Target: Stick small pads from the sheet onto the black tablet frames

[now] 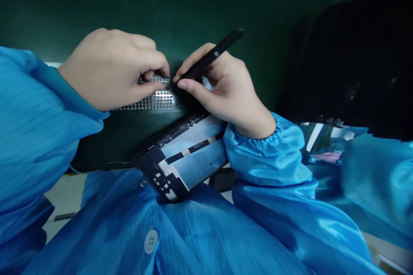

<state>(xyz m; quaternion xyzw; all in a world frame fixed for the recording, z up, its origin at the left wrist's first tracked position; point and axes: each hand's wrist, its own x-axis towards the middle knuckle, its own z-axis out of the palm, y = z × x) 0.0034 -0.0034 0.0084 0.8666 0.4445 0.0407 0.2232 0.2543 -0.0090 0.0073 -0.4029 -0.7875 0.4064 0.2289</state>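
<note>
My left hand [112, 68] is curled at the left, its thumb and forefinger closed over a sheet of small dark squares [161, 101] with a shiny backing. Between the thumb and fingers of my right hand [230, 84] is a slim black pen-like tool [216, 53], slanting up to the right. Its lower end lies close to the right end of the sheet, near my left fingertips, and its very tip is hard to make out. Below my hands an opened phone body [196, 150] rests tilted against the table edge, inner side up, partly under my right wrist.
The work surface is a dark green mat [206, 4]. A large black shape [348, 64] fills the right side. Beneath it are a pinkish item [327, 157] and another blue sleeve [377, 172]. A small black object [222, 179] is behind the phone's lower edge.
</note>
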